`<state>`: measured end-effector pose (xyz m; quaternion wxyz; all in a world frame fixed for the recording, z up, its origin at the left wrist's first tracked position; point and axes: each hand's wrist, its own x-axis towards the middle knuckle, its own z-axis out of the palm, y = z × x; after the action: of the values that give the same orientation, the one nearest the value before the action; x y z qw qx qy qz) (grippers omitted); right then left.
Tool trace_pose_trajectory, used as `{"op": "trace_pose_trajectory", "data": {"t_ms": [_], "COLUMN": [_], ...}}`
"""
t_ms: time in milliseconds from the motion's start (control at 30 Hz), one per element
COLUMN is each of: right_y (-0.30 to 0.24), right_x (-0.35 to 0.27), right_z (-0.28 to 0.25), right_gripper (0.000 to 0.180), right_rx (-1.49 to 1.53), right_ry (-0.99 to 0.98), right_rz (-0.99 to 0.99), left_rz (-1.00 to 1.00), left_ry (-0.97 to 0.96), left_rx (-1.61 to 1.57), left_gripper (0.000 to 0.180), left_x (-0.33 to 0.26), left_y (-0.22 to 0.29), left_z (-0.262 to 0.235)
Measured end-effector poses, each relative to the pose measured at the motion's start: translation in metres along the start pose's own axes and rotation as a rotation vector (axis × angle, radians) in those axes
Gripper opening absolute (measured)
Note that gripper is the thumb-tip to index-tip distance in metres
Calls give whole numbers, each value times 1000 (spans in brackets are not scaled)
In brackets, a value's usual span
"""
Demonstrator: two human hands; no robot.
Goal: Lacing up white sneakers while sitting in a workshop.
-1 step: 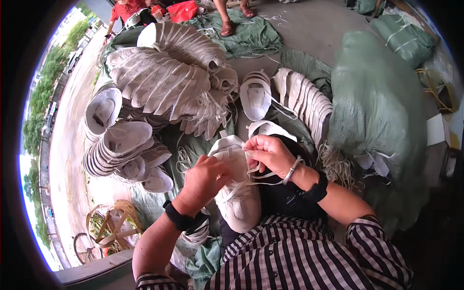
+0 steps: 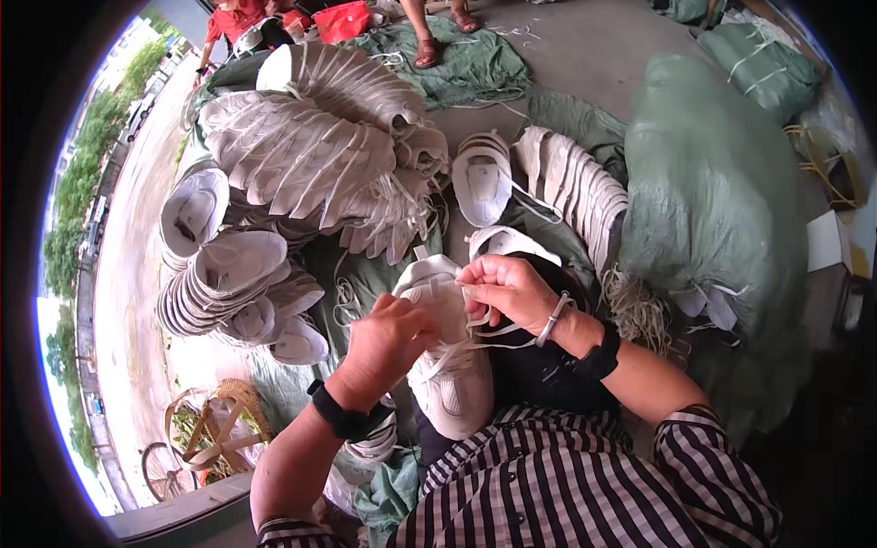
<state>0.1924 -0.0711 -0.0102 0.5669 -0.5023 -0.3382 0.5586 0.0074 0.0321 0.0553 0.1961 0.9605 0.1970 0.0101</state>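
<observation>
A white shoe upper [image 2: 453, 388] rests on my lap, toe toward me, with its tongue [image 2: 438, 306] upright between my hands. My left hand [image 2: 391, 336] is closed at the left edge of the lace opening, its fingertips against the upper; whether lace is also in them is hidden. At the right edge, my right hand [image 2: 508, 290] pinches the white shoelace [image 2: 505, 341] beside the eyelets. Part of that lace runs back across the upper, and a loop of it passes round my right wrist. Lower on the opening, the lace crosses the tongue.
Nested white uppers form a large pile [image 2: 301, 146], a stack at left [image 2: 239, 258] and a row at right [image 2: 575, 187]. A bundle of laces [image 2: 637, 310] hangs beside a big green sack [image 2: 717, 192]. Another person's feet [image 2: 427, 52] stand on green sheeting at the back.
</observation>
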Motion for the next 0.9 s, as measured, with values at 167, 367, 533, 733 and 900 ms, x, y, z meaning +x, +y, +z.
{"op": "trace_pose_trajectory", "data": {"t_ms": [167,367,533,733,900], "right_y": [-5,-4,-2,-2,3], "right_x": [-2,-4,-7,-12,-5], "right_z": [1,5,4,5,0], "right_gripper": [17,15,13,13,16], "right_rx": [3,-20,-44,36,59], "right_ry": [25,66,42,94,77], "right_rz": [17,-47,-46,-108,-119], "left_rz": [91,67,70,81,-34], "left_ry": [9,4,-213,-106,107], "left_rx": [124,212,403,319,50], "left_gripper": [17,19,14,17,23], "left_x": [0,-2,5,9,3], "left_y": [5,11,21,21,21], "left_z": [-7,-8,-12,-2,17]}}
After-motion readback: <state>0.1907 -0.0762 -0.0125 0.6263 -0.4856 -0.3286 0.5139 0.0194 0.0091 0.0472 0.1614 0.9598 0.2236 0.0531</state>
